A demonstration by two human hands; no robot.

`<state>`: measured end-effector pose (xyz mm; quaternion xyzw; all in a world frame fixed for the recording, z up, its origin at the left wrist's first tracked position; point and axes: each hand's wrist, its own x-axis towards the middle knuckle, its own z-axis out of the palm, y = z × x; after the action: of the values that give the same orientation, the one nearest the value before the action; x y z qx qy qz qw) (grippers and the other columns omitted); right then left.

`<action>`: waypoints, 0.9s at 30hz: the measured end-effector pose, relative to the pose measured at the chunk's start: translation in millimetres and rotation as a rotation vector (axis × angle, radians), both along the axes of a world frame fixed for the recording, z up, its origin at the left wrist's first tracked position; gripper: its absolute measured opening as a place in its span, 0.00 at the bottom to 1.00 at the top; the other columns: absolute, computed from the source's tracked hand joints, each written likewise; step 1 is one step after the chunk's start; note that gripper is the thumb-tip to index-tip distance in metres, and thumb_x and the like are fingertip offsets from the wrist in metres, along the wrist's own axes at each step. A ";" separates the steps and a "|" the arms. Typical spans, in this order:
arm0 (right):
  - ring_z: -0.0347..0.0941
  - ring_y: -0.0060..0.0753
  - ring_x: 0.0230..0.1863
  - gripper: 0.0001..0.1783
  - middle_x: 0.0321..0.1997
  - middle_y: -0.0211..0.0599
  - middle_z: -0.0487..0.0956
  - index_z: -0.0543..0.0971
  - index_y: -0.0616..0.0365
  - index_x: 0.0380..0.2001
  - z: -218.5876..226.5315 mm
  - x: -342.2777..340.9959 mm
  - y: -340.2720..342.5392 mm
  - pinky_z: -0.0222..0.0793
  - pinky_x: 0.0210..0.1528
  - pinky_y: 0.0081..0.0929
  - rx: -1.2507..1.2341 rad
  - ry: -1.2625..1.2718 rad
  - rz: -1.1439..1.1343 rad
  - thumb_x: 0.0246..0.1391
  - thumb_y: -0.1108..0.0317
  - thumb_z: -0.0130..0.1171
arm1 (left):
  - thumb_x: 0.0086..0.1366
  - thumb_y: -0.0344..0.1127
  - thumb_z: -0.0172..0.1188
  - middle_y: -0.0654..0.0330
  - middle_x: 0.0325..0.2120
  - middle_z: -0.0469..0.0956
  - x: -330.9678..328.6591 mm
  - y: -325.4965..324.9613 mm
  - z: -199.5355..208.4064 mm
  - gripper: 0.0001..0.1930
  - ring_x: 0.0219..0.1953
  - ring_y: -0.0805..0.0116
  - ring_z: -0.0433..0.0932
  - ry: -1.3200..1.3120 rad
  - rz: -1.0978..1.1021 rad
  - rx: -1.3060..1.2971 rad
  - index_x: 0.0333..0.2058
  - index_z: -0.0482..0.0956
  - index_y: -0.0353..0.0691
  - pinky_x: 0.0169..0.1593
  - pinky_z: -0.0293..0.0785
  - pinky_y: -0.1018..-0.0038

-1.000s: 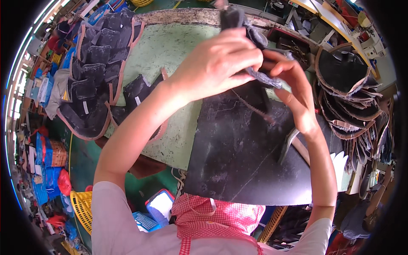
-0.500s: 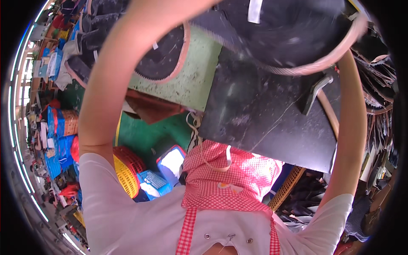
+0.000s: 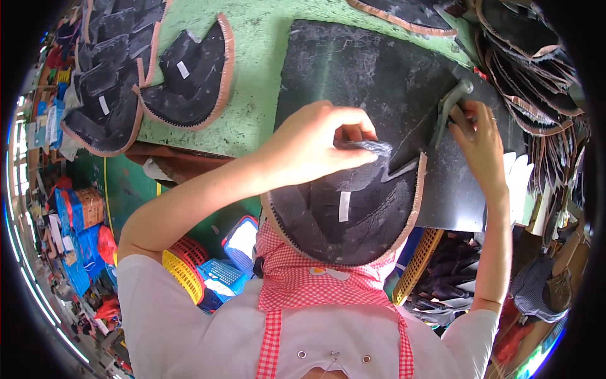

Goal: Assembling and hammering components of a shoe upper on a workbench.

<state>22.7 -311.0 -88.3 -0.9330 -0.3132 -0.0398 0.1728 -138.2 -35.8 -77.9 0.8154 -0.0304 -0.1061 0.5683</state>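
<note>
My left hand [image 3: 331,142] pinches the top of a black shoe upper [image 3: 372,211] with a tan stitched rim and a white tag. Its curved end hangs over the near edge of the black board [image 3: 353,82], in front of my apron. On the board's right side lies a hammer [image 3: 449,107] with a metal head. My right hand [image 3: 478,136] has its fingers closed around the hammer's handle close to the head, and most of that handle is hidden.
Several similar uppers [image 3: 189,76] lie on the green table [image 3: 255,95] at left. Another upper [image 3: 410,16] sits beyond the board, and stacked uppers [image 3: 524,69] stand at right. Below are a yellow basket [image 3: 183,278], blue baskets [image 3: 221,278] and a brown crate [image 3: 420,265].
Both hands have come down from above the board toward me. The upper has moved to the board's near edge in my left hand, and my right hand has closed on the hammer.
</note>
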 end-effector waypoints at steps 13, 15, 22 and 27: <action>0.65 0.18 0.22 0.19 0.26 0.27 0.75 0.77 0.65 0.44 71.5 -75.7 2.0 0.59 0.24 0.17 0.418 0.887 0.086 0.62 0.56 0.59 | 0.62 0.31 0.65 0.65 0.27 0.80 31.3 -7.7 -15.5 0.09 0.32 0.73 0.77 -0.078 -0.176 0.109 0.41 0.84 0.41 0.38 0.74 0.75; 0.70 0.29 0.21 0.17 0.24 0.35 0.75 0.74 0.64 0.41 67.0 -80.3 15.5 0.62 0.25 0.21 0.170 0.847 0.271 0.61 0.60 0.61 | 0.54 0.30 0.69 0.65 0.26 0.79 33.8 -6.6 -22.0 0.09 0.31 0.64 0.75 -0.400 -0.130 0.365 0.35 0.86 0.45 0.37 0.73 0.70; 0.79 0.43 0.26 0.12 0.24 0.45 0.77 0.70 0.66 0.42 48.9 -85.1 30.7 0.67 0.28 0.26 0.107 0.879 0.205 0.55 0.79 0.58 | 0.46 0.30 0.73 0.69 0.27 0.78 62.9 6.2 -31.9 0.09 0.33 0.68 0.74 -0.476 -0.207 0.360 0.29 0.86 0.47 0.39 0.71 0.72; 0.76 0.39 0.23 0.13 0.23 0.44 0.77 0.70 0.66 0.43 47.0 -80.9 30.5 0.66 0.28 0.26 0.108 0.940 0.141 0.56 0.75 0.59 | 0.43 0.32 0.73 0.71 0.26 0.76 74.2 14.6 -33.8 0.09 0.34 0.69 0.73 -0.588 -0.304 0.357 0.27 0.84 0.49 0.39 0.69 0.71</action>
<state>-58.2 -280.5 -41.3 -0.8160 -0.2613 0.3820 0.3464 -64.1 -21.2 -111.7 0.8835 -0.2940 0.0458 0.3618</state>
